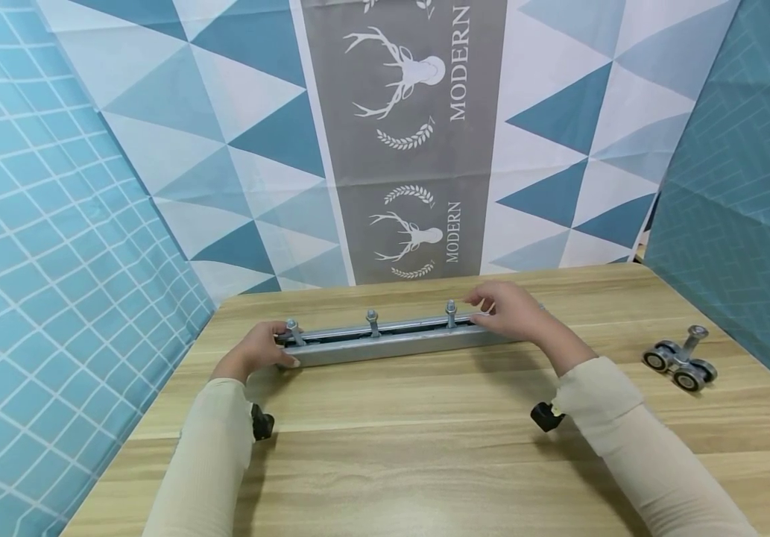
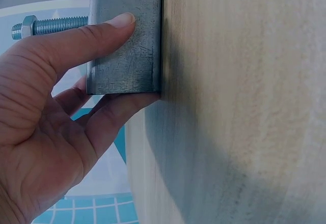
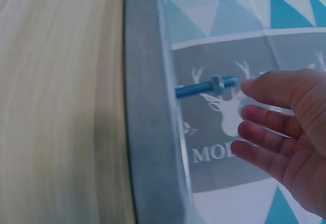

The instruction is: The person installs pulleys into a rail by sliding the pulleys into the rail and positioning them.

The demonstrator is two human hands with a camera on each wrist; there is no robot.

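Observation:
A grey metal channel rail lies along the table, its slot upward. Three threaded bolts with nuts stand out of the slot: a left bolt, a middle bolt and a right bolt. At the rail's left end my left hand grips it, the thumb on the front face and fingers against the end. My right hand is over the right part of the rail, fingers loosely bent. In the right wrist view its fingertips are near a bolt, with nothing held.
A loose four-wheeled roller with an upright bolt sits on the wooden table at the right. Patterned cloth hangs behind the table, with blue cloth along the left side.

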